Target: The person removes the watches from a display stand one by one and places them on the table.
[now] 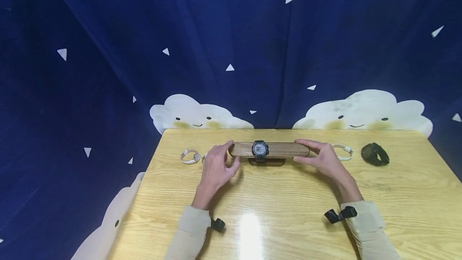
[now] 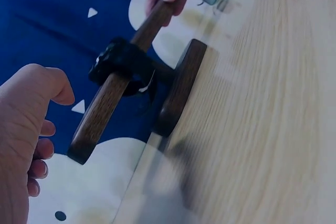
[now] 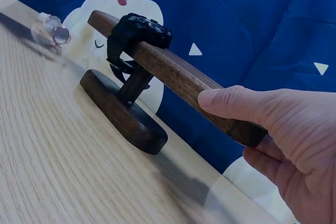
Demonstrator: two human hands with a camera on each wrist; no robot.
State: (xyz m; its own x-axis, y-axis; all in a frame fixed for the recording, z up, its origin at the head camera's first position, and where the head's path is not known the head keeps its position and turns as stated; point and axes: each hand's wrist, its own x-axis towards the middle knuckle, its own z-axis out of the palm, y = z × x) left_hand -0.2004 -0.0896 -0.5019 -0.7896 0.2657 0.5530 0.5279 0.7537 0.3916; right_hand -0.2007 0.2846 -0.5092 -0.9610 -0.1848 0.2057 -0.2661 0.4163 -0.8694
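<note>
A dark wooden watch stand [image 1: 285, 150] has a long level bar on a short post above a rounded base [image 3: 126, 114]. Around the bar's middle is strapped a black watch [image 1: 260, 149], its dial facing up in the head view. My right hand [image 1: 326, 160] grips the bar's right end, the thumb [image 3: 226, 102] on the near side and the fingers beneath and behind. At the opposite end, my left hand [image 1: 218, 164] hovers with thumb and fingers spread around the tip. The left wrist view shows a gap between that hand [image 2: 26, 124] and the bar.
Left of the stand lies a white-strapped watch [image 1: 190, 157], with another partly hidden behind my left hand. Beyond my right hand are a white watch [image 1: 345, 152] and a bulky black watch [image 1: 374, 154]. A dark blue curtain [image 1: 231, 31] hangs behind the wooden table [image 1: 288, 216].
</note>
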